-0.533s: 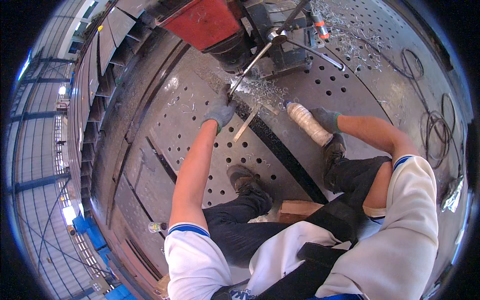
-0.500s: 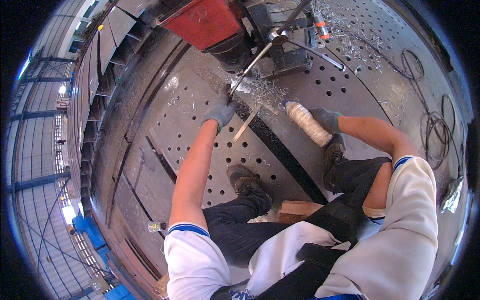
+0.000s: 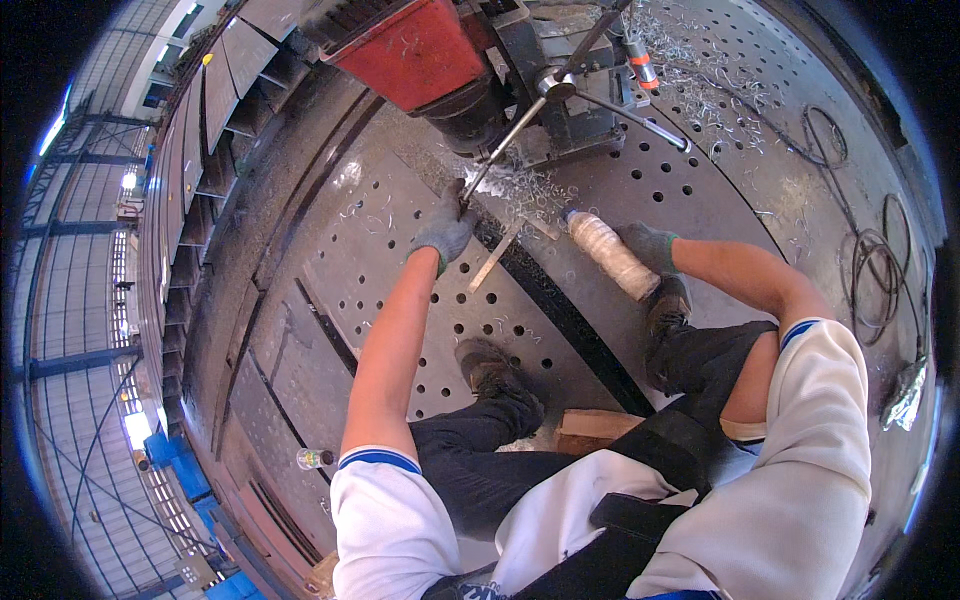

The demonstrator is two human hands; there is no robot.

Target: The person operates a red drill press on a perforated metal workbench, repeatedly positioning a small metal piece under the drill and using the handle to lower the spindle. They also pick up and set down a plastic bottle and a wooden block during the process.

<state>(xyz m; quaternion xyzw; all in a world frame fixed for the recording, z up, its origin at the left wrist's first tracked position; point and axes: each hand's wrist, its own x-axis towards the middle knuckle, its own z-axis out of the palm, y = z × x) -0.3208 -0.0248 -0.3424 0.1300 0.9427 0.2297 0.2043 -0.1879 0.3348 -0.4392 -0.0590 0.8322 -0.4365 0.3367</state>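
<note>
Perforated steel plate (image 3: 400, 300) under shavings (image 3: 530, 190)

Mostly worn steel, painted metal, knit cloth and clear plastic.

The big perforated plate (image 3: 560, 330) is dull grey metal, matt, scratched and a little dusty, with bright curly steel shavings (image 3: 530, 190) lying on it. The drill machine (image 3: 420, 50) has a red painted body, slightly glossy but scuffed, and its lever handle (image 3: 505, 145) is polished bare metal. Both the left hand (image 3: 445, 228) and the right hand (image 3: 650, 245) wear grey knit cloth gloves, rough looking. The bottle (image 3: 610, 255) is thin transparent plastic, ribbed and cloudy. The block (image 3: 590, 430) under the person is raw pale wood, the shirt is soft white cloth, and the shoes (image 3: 495, 370) are dusty, worn brown material.
</note>
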